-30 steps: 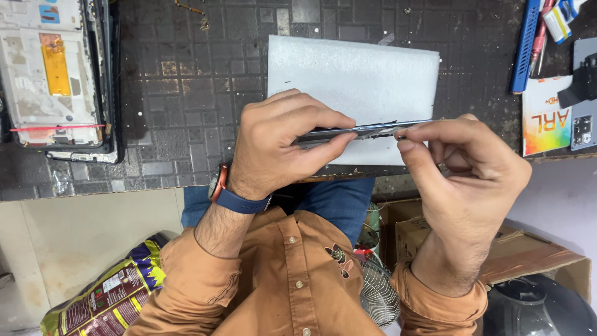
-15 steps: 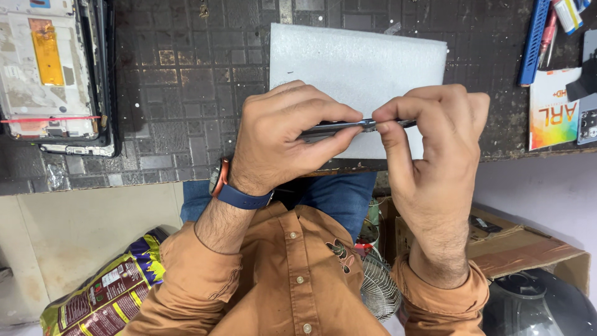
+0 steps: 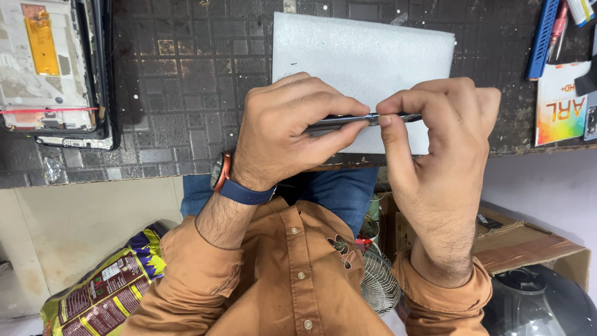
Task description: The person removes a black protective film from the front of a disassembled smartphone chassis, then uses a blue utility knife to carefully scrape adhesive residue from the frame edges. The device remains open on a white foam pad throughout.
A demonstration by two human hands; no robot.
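Over the dark work mat [image 3: 186, 81], my left hand [image 3: 283, 130] and right hand [image 3: 444, 149] pinch the thin phone [image 3: 367, 119] tight on its edge, and it looks closed up.

1. A shiny snack bag [image 3: 102, 283], dark red with yellow and purple edges, lies on the floor at lower left.
2. A flat rectangular box [image 3: 559, 102], white fading to rainbow colours, sits at the table's right edge.
3. A brown cardboard box [image 3: 528, 242] stands on the floor at lower right.
4. A taken-apart phone screen [image 3: 46, 68] with a yellow strip lies on the table, upper left.
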